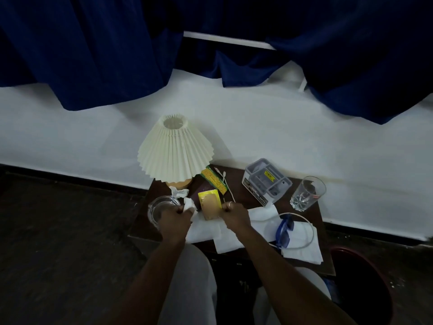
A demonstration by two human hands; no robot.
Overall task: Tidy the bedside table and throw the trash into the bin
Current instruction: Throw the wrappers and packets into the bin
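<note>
Dark, perhaps wooden bedside table (240, 199) below white wall (257, 127), blue curtains (93, 55).

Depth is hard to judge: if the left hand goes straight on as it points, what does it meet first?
Probably the lamp base under the pleated shade, just past the crumpled tissue that the left hand grips; depth is unclear.

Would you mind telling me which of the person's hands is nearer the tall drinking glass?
Right. The right hand is curled mid-table, left of the drinking glass; the left hand is farther left, beside the glass bowl.
</note>
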